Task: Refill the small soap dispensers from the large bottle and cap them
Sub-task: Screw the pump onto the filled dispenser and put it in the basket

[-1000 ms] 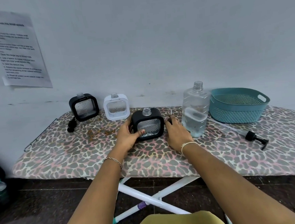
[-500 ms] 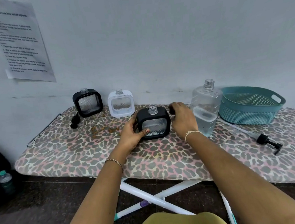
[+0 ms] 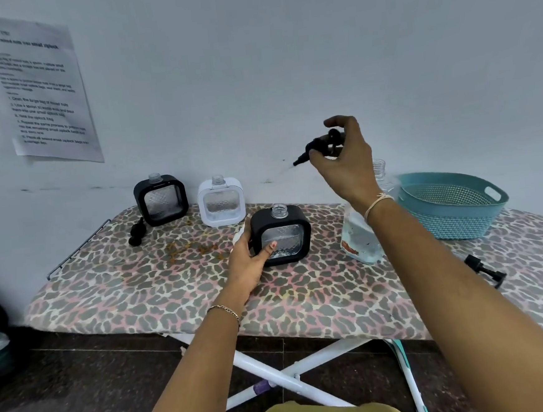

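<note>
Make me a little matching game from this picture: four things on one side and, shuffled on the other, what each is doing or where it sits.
Things:
1. left hand
2. right hand
3. white dispenser
4. teal basket

States:
A. sits toward the right side of the board
B. holds a black pump head in the air
C. stands uncapped near the wall
D. grips the near black dispenser

Pairs: 1-D, 2-B, 3-C, 4-A.
</note>
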### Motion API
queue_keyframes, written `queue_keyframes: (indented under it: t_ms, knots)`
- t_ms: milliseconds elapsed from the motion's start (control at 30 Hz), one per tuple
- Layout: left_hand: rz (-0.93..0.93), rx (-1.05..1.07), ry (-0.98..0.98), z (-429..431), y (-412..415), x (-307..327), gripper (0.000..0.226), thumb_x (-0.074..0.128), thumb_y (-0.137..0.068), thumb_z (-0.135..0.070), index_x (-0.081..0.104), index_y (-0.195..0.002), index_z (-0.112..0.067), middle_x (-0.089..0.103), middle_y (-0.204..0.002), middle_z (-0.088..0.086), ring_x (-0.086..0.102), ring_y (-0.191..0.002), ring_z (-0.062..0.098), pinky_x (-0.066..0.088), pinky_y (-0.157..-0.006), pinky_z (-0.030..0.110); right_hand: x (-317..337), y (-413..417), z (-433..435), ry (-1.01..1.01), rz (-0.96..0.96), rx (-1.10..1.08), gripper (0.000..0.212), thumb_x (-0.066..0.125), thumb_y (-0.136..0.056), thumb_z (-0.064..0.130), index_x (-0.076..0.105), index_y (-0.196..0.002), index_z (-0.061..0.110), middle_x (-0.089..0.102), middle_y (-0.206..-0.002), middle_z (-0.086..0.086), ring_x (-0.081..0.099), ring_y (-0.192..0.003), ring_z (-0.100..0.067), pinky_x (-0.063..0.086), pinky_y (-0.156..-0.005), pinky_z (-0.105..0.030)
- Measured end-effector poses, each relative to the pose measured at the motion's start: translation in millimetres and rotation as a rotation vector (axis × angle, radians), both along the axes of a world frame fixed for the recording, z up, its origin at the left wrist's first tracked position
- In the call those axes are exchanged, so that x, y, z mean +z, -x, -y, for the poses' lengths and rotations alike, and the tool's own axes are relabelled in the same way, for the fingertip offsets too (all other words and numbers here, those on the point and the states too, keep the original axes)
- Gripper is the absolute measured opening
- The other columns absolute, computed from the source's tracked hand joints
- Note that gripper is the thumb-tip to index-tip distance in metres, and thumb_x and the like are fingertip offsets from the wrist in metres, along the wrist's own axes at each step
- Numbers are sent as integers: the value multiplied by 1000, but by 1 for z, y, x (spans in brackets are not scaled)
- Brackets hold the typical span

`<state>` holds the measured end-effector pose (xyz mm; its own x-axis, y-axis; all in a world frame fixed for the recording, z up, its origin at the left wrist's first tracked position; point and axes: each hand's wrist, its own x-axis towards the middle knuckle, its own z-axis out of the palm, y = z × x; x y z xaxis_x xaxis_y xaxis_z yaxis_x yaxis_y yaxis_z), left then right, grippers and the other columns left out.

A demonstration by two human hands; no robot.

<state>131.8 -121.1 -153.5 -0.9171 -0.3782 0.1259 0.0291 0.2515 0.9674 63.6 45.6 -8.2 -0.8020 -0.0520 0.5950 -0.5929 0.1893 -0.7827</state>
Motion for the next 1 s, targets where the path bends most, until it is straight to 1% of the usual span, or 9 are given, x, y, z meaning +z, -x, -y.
queue_keyframes:
  t_ms: [100, 200, 367, 500, 600, 667, 767, 867, 1000]
  knots:
    - [-6, 10, 27, -1, 1, -2, 74, 70, -85, -26, 31, -149, -25, 52, -140, -1, 46, -130, 16, 40, -109, 35, 7, 0, -1, 30, 158, 135, 45, 73, -78, 8, 47, -115, 16, 70, -99, -7, 71, -85, -15, 54, -74, -25]
    - [4, 9, 25, 0, 2, -4, 74, 69, -86, -27, 30, -149, -25, 53, -139, -1, 47, -129, 17, 41, -108, 33, 7, 0, 0, 58, 201, 164, 41, 74, -79, 11, 51, -112, 15, 73, -96, -8, 71, -90, -16, 54, -79, -28]
    - [-1, 3, 9, 0, 2, -6, 74, 68, -87, -26, 30, -150, -24, 54, -138, -2, 48, -127, 15, 41, -108, 33, 0, 3, 9, 54, 176, 137, 31, 72, -81, 15, 55, -107, 14, 74, -93, -6, 72, -84, -13, 53, -72, -22]
    - [-4, -3, 5, 1, 4, -8, 72, 69, -86, -28, 33, -148, -25, 53, -139, -3, 47, -129, 15, 39, -110, 36, 0, 7, 13, 82, 128, 63, 30, 72, -81, 18, 56, -106, 15, 73, -89, -3, 66, -68, -2, 46, -61, -12]
    - [-7, -8, 1, 2, 4, -8, 72, 69, -86, -28, 33, -148, -24, 52, -140, -2, 46, -130, 15, 38, -111, 37, -6, 11, 18, 33, 153, 99, 32, 73, -81, 18, 56, -107, 13, 73, -95, -4, 70, -81, -9, 51, -71, -18]
    - [-14, -6, 9, 2, 5, -9, 73, 69, -86, -27, 32, -149, -25, 52, -140, -2, 47, -129, 15, 39, -110, 35, -11, 13, 22, 31, 182, 125, 33, 72, -81, 16, 56, -109, 12, 72, -99, -5, 70, -86, -14, 51, -75, -22]
    - [-16, -2, 17, 3, 5, -7, 73, 67, -88, -23, 29, -150, -23, 52, -138, -2, 47, -128, 13, 39, -108, 28, -12, 16, 25, 58, 188, 137, 27, 71, -80, 12, 59, -105, 12, 72, -100, -5, 70, -88, -14, 52, -78, -24]
    - [-32, -10, 26, 3, 5, -8, 71, 68, -88, -23, 31, -148, -23, 52, -138, -2, 47, -127, 13, 39, -109, 32, -10, 16, 24, 42, 156, 136, 23, 70, -80, 11, 60, -100, 13, 71, -98, -2, 70, -88, -12, 54, -81, -24]
    - [-36, -10, 23, 5, 6, -9, 69, 69, -86, -26, 36, -146, -22, 55, -135, -2, 49, -125, 14, 41, -108, 34, -8, 15, 24, 47, 99, 98, 22, 70, -79, 11, 61, -99, 11, 71, -95, 1, 68, -80, -8, 53, -75, -18]
